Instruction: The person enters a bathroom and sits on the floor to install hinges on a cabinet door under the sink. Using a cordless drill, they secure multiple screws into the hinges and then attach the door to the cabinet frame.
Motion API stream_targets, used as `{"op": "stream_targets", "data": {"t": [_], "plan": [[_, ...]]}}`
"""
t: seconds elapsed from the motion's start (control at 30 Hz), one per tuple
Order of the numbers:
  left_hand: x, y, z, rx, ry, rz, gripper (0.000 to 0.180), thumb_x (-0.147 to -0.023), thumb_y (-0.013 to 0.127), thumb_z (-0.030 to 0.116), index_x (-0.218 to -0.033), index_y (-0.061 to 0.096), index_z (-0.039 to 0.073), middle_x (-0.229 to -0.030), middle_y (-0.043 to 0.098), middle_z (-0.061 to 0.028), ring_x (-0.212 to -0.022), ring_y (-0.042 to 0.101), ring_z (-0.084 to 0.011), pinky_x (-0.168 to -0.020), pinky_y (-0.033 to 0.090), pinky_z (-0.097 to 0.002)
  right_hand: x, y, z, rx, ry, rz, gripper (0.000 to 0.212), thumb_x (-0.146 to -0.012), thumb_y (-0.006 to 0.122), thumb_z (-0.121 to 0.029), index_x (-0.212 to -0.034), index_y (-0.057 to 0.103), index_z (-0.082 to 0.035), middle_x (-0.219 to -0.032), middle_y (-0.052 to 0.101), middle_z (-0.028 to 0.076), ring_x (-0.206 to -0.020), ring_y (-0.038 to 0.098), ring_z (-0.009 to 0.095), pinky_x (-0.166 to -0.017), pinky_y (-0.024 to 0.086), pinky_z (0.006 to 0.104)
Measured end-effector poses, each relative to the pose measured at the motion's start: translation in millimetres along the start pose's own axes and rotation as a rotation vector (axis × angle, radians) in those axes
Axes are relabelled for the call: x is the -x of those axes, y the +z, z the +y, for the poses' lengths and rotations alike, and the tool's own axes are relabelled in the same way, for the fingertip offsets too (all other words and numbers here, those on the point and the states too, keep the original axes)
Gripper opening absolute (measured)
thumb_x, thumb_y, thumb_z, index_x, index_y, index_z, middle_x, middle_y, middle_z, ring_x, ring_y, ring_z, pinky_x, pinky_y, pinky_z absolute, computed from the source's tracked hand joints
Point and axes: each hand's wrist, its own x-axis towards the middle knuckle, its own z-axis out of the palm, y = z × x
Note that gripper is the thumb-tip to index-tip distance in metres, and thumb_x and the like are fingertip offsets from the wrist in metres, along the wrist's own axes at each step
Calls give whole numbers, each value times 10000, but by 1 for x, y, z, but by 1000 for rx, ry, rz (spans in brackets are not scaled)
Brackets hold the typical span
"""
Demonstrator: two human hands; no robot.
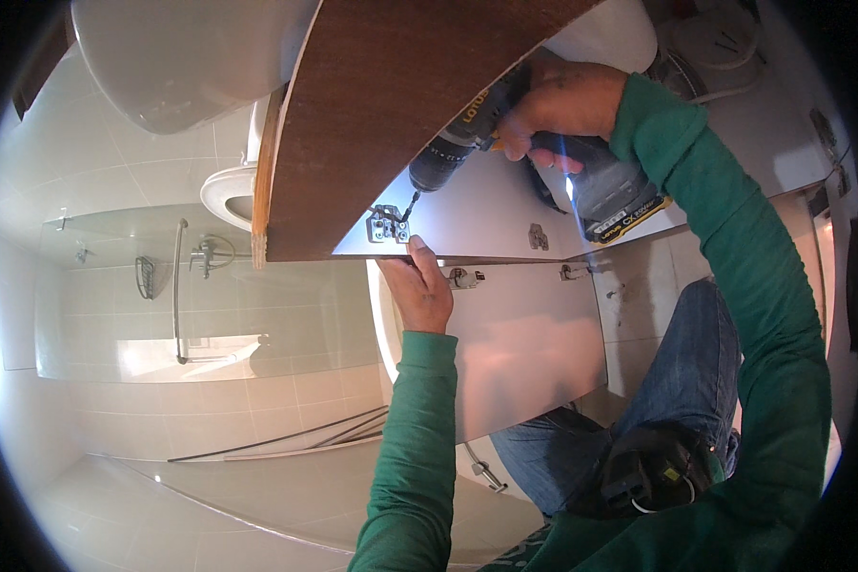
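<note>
My right hand (572, 100) is wrapped round the grip of a black and yellow cordless drill (440, 162). The drill tilts down to the left, its light on and its bit meeting a metal hinge plate (385, 226). That plate lies against the white inner face (481, 224) of a cabinet panel, near its edge. From below, my left hand (423, 297) reaches up with its thumb pressed at the plate's lower right corner; its other fingers are mostly hidden by the panel edge. Further right on the same face sits a second hinge plate (539, 236).
Just below hangs a pale cabinet door (529, 348) with metal hinges (464, 278) along its upper edge. A brown panel (400, 76) rises above my left hand. To the left are a toilet (229, 195), a shower bar (179, 286) and thin rods (315, 440).
</note>
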Motion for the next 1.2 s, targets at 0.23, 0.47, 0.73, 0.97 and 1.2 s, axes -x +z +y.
{"op": "stream_targets", "data": {"t": [0.23, 0.47, 0.73, 0.97, 1.2], "plan": [[2, 4, 6, 102, 20, 64, 302, -1121, 472, 203, -1093, 518, -94, -925, 553, -163, -844, 515, -264, -792, 460, -426, 2, 1, 0, 34, 66, 17, 284, -784, 735, -232, -913, 737, 21, -625, 633, 74, -438, 557, 148, -439, 462, 295], [0, 4, 1, 68, 38, 46, 323, -1128, 475, 218, -1054, 527, -92, -915, 559, -160, -835, 519, -264, -786, 463, -425, 5, 1, -1, 89, 67, 14, 293, -791, 725, -233, -914, 736, 32, -632, 637, 76, -445, 564, 149, -446, 467, 303], [1, 3, 5, 57, 16, 59, 342, -1128, 489, 227, -993, 535, -84, -893, 575, -159, -809, 526, -252, -739, 457, -427, 4, 2, 4, 22, 55, -3, 278, -784, 727, -222, -896, 734, 32, -639, 643, 82, -447, 571, 157, -452, 474, 308], [2, 4, 3, 58, -22, 35, 357, -1130, 498, 232, -970, 538, -84, -860, 566, -134, -798, 518, -234, -712, 446, -418, 2, 1, 7, 50, 61, -21, 269, -778, 734, -212, -901, 738, 27, -639, 642, 71, -466, 584, 159, -487, 487, 321], [2, 5, 3, 169, -16, 37, 315, -1143, 484, 223, -1115, 525, -87, -984, 587, -133, -865, 524, -208, -784, 474, -374, -9, -10, -10, 547, -176, -19, 311, -765, 800, -237, -1003, 774, -39, -694, 700, 62, -541, 632, 143, -560, 529, 323]]}}
